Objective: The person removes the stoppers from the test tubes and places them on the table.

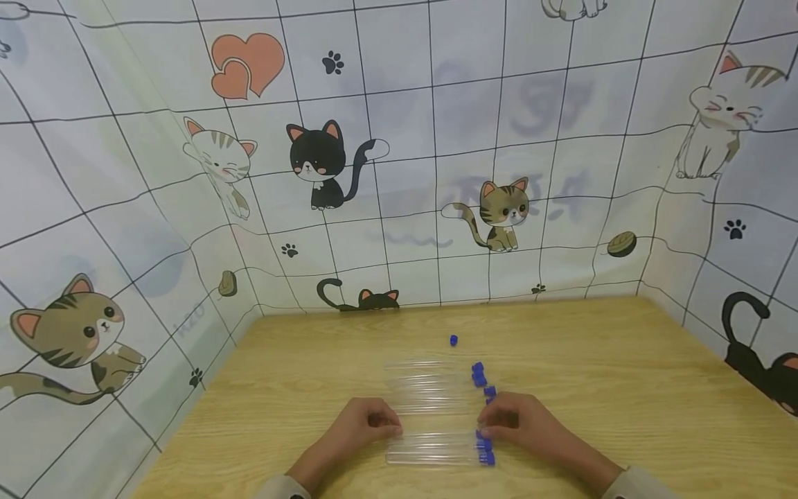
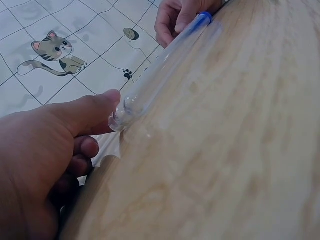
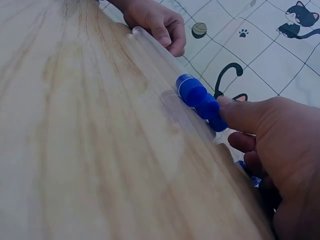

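Clear tubes with blue caps (image 1: 486,458) lie side by side near me, the capped tubes (image 1: 433,457) pointing their caps to the right. At their left end, my left hand (image 1: 368,421) holds the rearmost one between thumb and fingers. My right hand (image 1: 526,421) pinches that tube's blue cap (image 3: 218,123) at the other end. In the right wrist view, two more blue caps (image 3: 191,90) sit beside it. Farther back lie several clear tubes (image 1: 430,381), with loose blue caps (image 1: 479,375) to their right. The right fingers partly hide some caps.
A single blue cap (image 1: 454,340) stands apart toward the back of the wooden table (image 1: 561,346). A cloth with cat drawings (image 1: 405,173) rises behind the table and along both sides.
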A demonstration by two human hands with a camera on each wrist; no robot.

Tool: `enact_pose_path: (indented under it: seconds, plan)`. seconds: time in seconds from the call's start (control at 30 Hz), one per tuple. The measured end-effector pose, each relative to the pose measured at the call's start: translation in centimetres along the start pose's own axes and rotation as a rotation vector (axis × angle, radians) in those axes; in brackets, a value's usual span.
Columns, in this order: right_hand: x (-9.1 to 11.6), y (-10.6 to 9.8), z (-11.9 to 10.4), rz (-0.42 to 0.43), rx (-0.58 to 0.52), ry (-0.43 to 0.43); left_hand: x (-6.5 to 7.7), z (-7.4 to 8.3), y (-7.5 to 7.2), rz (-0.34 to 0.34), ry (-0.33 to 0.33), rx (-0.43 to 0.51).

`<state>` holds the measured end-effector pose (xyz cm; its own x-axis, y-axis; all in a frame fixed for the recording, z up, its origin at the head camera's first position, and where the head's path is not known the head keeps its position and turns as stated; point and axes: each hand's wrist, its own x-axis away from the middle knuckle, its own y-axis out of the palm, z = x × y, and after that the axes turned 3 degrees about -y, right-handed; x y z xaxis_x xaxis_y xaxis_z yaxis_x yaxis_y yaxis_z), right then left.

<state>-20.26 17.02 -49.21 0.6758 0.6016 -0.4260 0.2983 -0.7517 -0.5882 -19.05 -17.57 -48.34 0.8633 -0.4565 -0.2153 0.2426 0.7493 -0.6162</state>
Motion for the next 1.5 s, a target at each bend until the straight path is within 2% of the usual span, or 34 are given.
enact_pose_path:
  seconds: [0.17, 0.23, 0.5, 0.6, 0.77, 1.07, 1.23, 1.37, 1.5]
  plan:
    - [0.0, -0.1, 0.1, -0.019, -0.008, 0.008, 0.6, 2.7, -0.8, -0.023, 0.005, 0.041]
    - [0.0, -0.1, 0.1, -0.02, -0.005, 0.014, 0.6, 3.1, -0.9, -0.03, 0.003, 0.055]
    - [-0.1, -0.2, -0.2, -0.023, 0.014, 0.06, 0.2, 0.0, -0.1, -0.045, -0.024, 0.057]
    - [0.0, -0.2, -0.4, -0.02, 0.025, 0.09, 0.1, -0.6, -0.1, -0.051, -0.014, 0.071]
    - [0.1, -0.1, -0.6, -0.006, 0.013, 0.118, 0.2, -0.6, -0.1, -0.059, 0.011, 0.089]
    - [0.1, -0.3, -0.9, 0.043, 0.051, 0.122, 0.1, -0.5, -0.1, -0.053, 0.006, 0.093]
    - [0.1, -0.4, -0.9, 0.058, 0.063, 0.153, -0.1, -0.7, -0.1, -0.034, 0.063, 0.08]
    - [0.1, -0.4, -0.9, 0.073, 0.014, 0.207, -0.1, -0.7, -0.1, 0.008, 0.09, 0.065]
    - [-0.2, -0.4, -1.2, 0.088, -0.091, 0.242, -0.1, -0.6, 0.0, 0.033, 0.045, 0.095]
